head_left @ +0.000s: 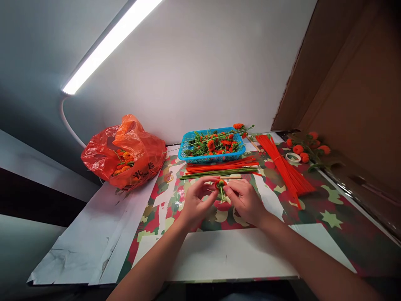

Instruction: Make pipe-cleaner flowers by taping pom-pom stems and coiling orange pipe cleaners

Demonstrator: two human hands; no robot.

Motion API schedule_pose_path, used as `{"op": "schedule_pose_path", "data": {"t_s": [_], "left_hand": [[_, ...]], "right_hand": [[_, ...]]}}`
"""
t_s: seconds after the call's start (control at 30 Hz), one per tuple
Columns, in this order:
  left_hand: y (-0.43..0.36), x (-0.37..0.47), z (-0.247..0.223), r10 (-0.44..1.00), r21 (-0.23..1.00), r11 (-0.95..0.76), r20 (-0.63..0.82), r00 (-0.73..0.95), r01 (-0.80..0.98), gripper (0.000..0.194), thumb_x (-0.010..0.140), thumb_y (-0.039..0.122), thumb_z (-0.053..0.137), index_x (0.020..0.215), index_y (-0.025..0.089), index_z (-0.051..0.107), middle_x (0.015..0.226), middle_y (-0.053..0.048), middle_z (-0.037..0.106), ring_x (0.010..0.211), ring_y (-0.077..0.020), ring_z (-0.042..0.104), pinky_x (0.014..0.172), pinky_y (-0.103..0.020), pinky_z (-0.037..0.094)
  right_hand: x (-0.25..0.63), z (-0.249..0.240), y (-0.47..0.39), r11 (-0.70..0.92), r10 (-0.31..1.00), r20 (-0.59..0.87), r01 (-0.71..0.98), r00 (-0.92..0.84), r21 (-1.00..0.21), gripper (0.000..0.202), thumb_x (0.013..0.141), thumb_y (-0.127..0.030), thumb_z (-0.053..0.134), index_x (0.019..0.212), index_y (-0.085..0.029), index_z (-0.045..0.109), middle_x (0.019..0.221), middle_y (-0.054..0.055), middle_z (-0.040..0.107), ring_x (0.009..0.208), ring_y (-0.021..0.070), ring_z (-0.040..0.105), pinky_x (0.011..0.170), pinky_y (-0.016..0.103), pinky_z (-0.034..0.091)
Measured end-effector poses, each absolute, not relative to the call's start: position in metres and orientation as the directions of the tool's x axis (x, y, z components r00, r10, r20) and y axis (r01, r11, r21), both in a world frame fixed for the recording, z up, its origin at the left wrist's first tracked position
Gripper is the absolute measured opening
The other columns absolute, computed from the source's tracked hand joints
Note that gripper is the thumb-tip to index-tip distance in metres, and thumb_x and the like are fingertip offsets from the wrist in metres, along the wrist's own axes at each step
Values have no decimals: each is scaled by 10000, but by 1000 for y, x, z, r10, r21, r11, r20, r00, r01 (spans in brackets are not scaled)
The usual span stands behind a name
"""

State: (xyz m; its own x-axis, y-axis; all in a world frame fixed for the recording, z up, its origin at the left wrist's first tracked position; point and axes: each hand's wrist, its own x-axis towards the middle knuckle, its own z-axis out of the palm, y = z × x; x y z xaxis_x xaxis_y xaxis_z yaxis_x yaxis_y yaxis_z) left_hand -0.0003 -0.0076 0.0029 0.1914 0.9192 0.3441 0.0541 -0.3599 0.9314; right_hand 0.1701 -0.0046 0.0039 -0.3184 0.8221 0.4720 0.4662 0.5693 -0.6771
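Between my two hands is a small red-orange flower [221,184] with a green underside and short green stems hanging down. The fingertips of my left hand [199,200] pinch its left edge. My right hand [246,200] has thumb and forefinger closed at the flower's right side. Just beyond my hands lie bundles of red pipe cleaners [219,167] and green pipe cleaners [219,172]. Behind them a blue basket [206,159] holds several orange flowers [211,145] with green stems.
An orange-red plastic bag [144,152] with flowers stands at the left. To the right lie a tied red bundle [283,167], a white tape roll [293,157] and a stemmed bunch of orange flowers [298,149]. A lamp [109,46] hangs above the patterned table [332,213].
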Motion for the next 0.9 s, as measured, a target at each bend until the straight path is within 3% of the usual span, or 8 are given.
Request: {"op": "schedule_pose_path", "data": {"t_s": [0.17,0.33,0.47,0.57,0.67,0.8,0.9], "left_hand": [[-8,2,5,942,940,-326,314,117,100,123,796,268,653,801,149,620,981,-83,639,802,-152,626,674,-247,530],[-3,0,0,978,984,-152,136,156,98,193,797,331,648,844,148,610,828,-54,645,706,-143,613,616,-243,502],[3,-6,2,962,961,-159,99,256,226,206,808,350,626,848,148,621,789,-45,643,693,-146,603,598,-234,476],[6,-9,4,935,923,-270,183,303,276,174,829,322,593,795,154,625,882,-71,660,803,-167,609,649,-239,483],[5,-6,5,907,882,-377,291,303,283,154,842,260,558,731,162,600,1016,-95,660,906,-182,608,678,-241,493],[0,0,3,860,811,-501,429,277,302,116,835,198,529,725,179,560,998,-91,680,787,-156,610,650,-251,489],[-3,2,1,803,706,-596,522,288,382,123,819,152,522,701,185,536,957,-78,687,762,-151,603,682,-266,469]], "right_hand": [[169,1,-4,661,732,595,560,-333,-500,330,933,-207,394,604,-185,410,585,-16,482,599,125,434,652,293,265],[170,-4,1,706,614,652,678,-445,-203,320,924,-191,399,614,-182,474,605,10,525,612,146,433,645,319,232],[174,-5,6,717,598,602,689,-529,-107,312,928,-199,391,637,-185,505,636,23,551,637,158,441,669,333,238],[174,-5,7,731,621,579,657,-529,-184,304,921,-197,392,637,-188,500,639,21,552,637,156,443,675,332,249],[169,-5,5,702,693,572,592,-440,-396,317,911,-195,391,597,-191,436,605,1,512,616,142,441,666,315,274],[161,-7,2,561,827,492,427,-271,-709,353,910,-244,383,563,-205,333,549,-28,398,558,129,394,594,278,308],[159,-8,2,441,893,377,318,-244,-839,358,916,-289,385,568,-207,370,553,-26,412,553,130,404,537,261,317]]}}
